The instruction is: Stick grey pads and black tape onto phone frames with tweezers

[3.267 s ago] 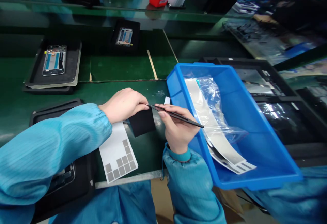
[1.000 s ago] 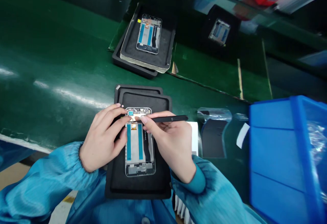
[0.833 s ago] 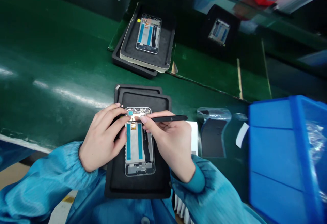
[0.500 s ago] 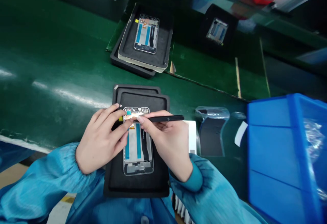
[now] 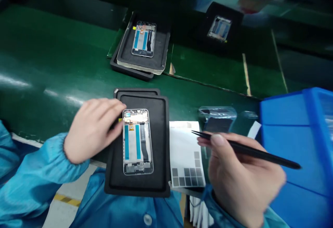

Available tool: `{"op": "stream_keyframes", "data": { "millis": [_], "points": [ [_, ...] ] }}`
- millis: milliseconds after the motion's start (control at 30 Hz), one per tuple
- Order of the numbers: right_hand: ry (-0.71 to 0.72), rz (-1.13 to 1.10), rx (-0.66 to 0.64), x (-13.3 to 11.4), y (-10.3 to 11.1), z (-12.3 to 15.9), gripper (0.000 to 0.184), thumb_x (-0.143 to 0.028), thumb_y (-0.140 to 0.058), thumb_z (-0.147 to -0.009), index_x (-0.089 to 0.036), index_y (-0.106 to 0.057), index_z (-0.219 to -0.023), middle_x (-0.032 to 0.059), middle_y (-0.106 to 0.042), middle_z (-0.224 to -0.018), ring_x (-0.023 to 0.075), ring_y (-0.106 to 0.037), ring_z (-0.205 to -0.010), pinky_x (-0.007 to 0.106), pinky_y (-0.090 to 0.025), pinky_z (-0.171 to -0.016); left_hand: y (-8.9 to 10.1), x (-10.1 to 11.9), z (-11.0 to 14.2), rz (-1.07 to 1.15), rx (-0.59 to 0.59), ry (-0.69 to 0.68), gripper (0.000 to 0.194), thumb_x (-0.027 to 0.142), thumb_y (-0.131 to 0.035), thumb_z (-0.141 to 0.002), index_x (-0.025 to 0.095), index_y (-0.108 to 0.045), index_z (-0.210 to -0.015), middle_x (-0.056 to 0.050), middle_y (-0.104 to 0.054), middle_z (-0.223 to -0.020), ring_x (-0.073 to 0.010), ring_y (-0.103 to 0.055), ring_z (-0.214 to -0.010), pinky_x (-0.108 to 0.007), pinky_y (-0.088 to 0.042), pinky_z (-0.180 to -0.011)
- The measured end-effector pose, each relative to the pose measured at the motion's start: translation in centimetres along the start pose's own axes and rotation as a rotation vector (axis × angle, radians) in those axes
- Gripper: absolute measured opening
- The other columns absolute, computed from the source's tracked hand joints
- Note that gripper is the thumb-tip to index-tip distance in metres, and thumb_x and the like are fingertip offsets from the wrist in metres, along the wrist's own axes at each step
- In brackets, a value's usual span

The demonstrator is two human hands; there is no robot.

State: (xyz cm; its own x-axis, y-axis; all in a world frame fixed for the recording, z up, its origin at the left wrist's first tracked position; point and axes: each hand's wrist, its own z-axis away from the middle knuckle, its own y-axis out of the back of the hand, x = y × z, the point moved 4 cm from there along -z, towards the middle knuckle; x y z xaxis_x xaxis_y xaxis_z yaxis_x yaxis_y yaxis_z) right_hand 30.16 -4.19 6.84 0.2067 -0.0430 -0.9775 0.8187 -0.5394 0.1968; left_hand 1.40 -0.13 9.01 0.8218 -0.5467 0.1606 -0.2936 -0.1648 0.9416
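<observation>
Black tweezers (image 5: pixel 249 150) are pinched in the right hand (image 5: pixel 241 176); the left hand (image 5: pixel 92 129), half-open and empty, is held beside the phone frame (image 5: pixel 131 141); the sticker sheet (image 5: pixel 184 155) seems called for next.

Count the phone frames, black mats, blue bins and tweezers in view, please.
Silver-rimmed phone display frames: 3
Black rubber mats: 3
Blue plastic bins: 1
Black pointed tweezers: 1
Total: 8

Blue bin (image 5: pixel 286 134), label sheet (image 5: pixel 182 145), and what seems a film-wrapped black pad (image 5: pixel 217 124)
</observation>
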Motion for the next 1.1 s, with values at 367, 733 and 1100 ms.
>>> {"op": "stream_keyframes", "data": {
  "millis": [367,733,1100],
  "points": [
    [0.032,0.171,-0.434,5.5,6.3,1.9,0.010,-0.027,-0.086,-0.073,-0.024,-0.077,-0.079,0.0041,-0.079,-0.080,0.0233,-0.076,-0.076,0.038,-0.065,-0.074,-5.5,12.4,-8.5,0.190,-0.509,-0.483,0.015,0.015,-0.053,-0.093,0.018,-0.068,-0.092,-0.007,-0.068,-0.096,-0.0247,-0.065,-0.098,-0.038,-0.049,-0.084],
    [0.198,0.021,-0.612,6.0,5.5,4.4,0.012,-0.017,-0.082,-0.077,-0.024,-0.079,-0.086,0.0050,-0.080,-0.081,0.0242,-0.077,-0.077,0.041,-0.065,-0.072,-9.8,14.8,-8.9,0.076,-0.798,-0.476,0.021,0.012,-0.069,-0.081,0.015,-0.063,-0.101,-0.005,-0.067,-0.095,-0.0220,-0.068,-0.090,-0.027,-0.047,-0.067],
    [0.253,0.008,-0.624,6.0,5.7,4.5,0.022,-0.009,-0.082,-0.076,-0.023,-0.078,-0.092,0.0050,-0.079,-0.084,0.0238,-0.077,-0.079,0.040,-0.065,-0.072,-10.0,14.7,-8.8,0.097,-0.803,-0.460,0.025,0.011,-0.073,-0.079,0.014,-0.063,-0.101,-0.005,-0.067,-0.096,-0.0238,-0.068,-0.089,-0.028,-0.044,-0.065]
  ]
}}
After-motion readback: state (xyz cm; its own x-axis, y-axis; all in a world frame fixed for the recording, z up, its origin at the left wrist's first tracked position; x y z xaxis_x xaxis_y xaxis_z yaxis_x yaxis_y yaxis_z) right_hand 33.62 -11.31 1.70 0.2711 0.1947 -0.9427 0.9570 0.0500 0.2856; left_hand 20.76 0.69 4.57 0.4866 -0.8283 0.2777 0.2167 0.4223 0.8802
